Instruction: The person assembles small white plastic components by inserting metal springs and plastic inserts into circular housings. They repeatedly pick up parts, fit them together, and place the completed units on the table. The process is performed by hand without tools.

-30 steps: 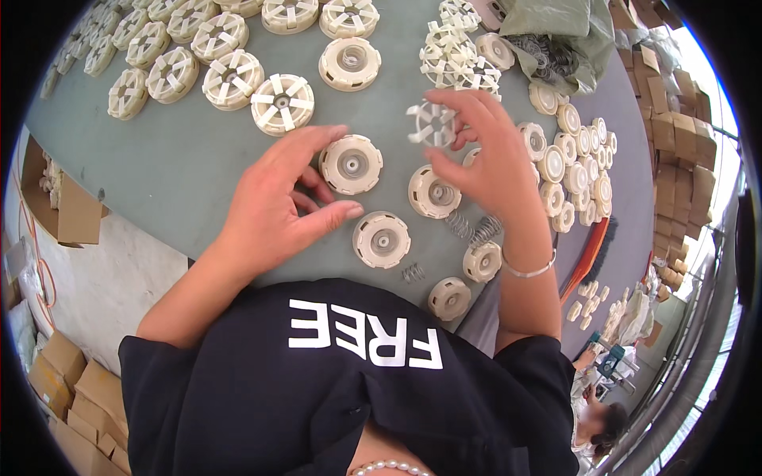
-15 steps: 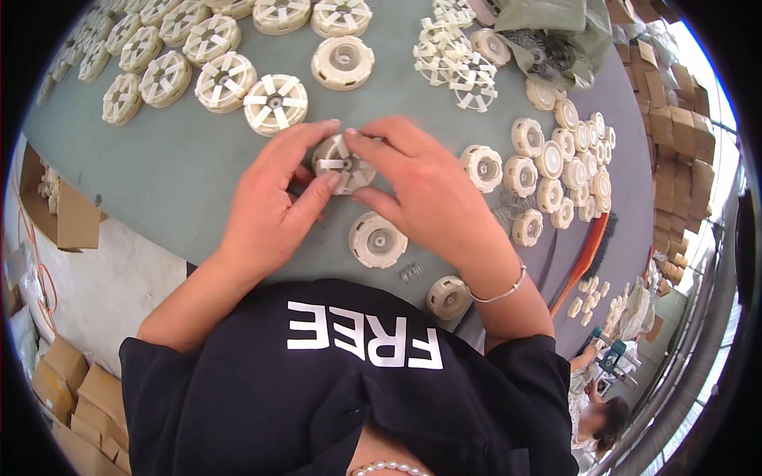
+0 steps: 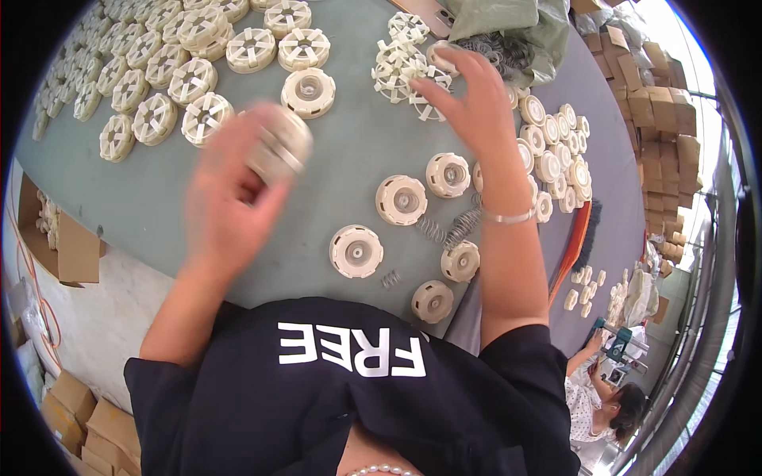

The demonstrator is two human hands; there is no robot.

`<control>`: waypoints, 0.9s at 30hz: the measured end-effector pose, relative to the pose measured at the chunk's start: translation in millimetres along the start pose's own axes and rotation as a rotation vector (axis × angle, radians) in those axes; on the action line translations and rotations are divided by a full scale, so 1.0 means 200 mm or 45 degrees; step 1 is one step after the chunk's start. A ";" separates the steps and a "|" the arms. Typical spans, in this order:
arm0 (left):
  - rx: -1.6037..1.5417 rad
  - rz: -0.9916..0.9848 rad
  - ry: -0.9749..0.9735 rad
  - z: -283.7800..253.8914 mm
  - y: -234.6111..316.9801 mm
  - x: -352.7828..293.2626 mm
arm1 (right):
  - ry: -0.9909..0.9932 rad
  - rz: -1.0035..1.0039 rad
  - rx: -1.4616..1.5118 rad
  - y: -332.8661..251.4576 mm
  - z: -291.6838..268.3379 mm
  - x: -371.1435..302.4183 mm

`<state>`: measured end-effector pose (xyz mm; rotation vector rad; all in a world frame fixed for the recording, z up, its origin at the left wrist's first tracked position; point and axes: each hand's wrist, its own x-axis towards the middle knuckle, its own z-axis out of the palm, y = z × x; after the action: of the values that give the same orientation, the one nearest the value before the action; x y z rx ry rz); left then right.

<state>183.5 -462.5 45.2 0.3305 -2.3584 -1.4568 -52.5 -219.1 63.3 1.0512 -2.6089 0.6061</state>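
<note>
The left hand [image 3: 226,198], blurred, pinched a round cream plastic wheel [image 3: 279,147] above the grey-green table [image 3: 349,127]. The right hand [image 3: 476,107], fingers spread, hovered over loose white spoked inserts [image 3: 405,55]. Cream round caps [image 3: 401,200] and small metal springs [image 3: 462,226] lay between the forearms.

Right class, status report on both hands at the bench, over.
Left hand lifted, blurred, gripping a cream round part. Right hand open, reaching over the white spoked pieces. Loose springs lie beside the right forearm.

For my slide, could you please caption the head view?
Left hand lifts a blurred cream round part while right hand reaches the spoked pieces.
</note>
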 end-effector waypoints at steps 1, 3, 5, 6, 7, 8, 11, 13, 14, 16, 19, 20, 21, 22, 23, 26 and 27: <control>-0.041 -0.009 0.212 -0.02 -0.02 0.04 | -0.066 0.068 -0.033 0.00 0.02 0.05; 0.255 0.289 0.360 -0.11 -0.01 0.08 | -0.196 0.197 -0.090 -0.03 0.05 0.16; 0.279 0.283 0.221 -0.12 0.01 0.05 | -0.386 0.297 -0.113 -0.01 0.04 0.23; 0.167 0.114 0.020 -0.14 0.04 -0.05 | -0.489 0.333 -0.112 -0.02 0.05 0.26; 0.118 0.089 -0.224 -0.11 0.10 -0.10 | -0.461 0.320 0.000 -0.02 0.04 0.26; 0.106 0.109 -0.381 -0.07 0.13 -0.13 | -0.433 0.311 0.110 0.00 0.01 0.23; 0.148 0.227 -0.653 0.07 0.13 -0.23 | -0.349 0.265 0.207 0.04 -0.10 0.14; 0.235 0.292 -0.753 0.13 0.11 -0.29 | -0.394 0.265 0.073 0.05 -0.13 0.07; 0.256 0.233 -0.819 0.15 0.11 -0.31 | -0.316 0.237 0.077 0.06 -0.15 0.04; 0.223 0.216 -0.778 0.16 0.09 -0.30 | -0.382 0.427 0.311 0.05 -0.24 0.02; 0.133 0.093 -0.703 0.13 0.07 -0.26 | -0.414 0.504 0.066 -0.04 -0.34 -0.01; 0.093 0.045 -0.676 0.12 0.06 -0.25 | -0.306 0.506 0.265 0.00 -0.34 -0.06; 0.046 0.001 -0.665 0.11 0.06 -0.26 | -0.196 0.495 0.459 0.00 -0.36 -0.07; 0.004 -0.037 -0.639 0.10 0.06 -0.26 | -0.289 0.599 0.434 -0.03 -0.39 -0.09; -0.036 -0.065 -0.600 0.10 0.05 -0.23 | -0.196 0.469 0.306 -0.04 -0.41 -0.10; -0.072 -0.117 -0.586 0.08 0.04 -0.21 | 0.088 0.362 0.582 0.01 -0.38 -0.18; -0.074 -0.111 -0.593 0.08 0.04 -0.21 | -0.009 0.328 0.365 -0.01 -0.38 -0.19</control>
<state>215.3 -429.2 38.8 0.0831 -2.6742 -1.8003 -17.9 -160.5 115.8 0.7920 -2.7422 1.0633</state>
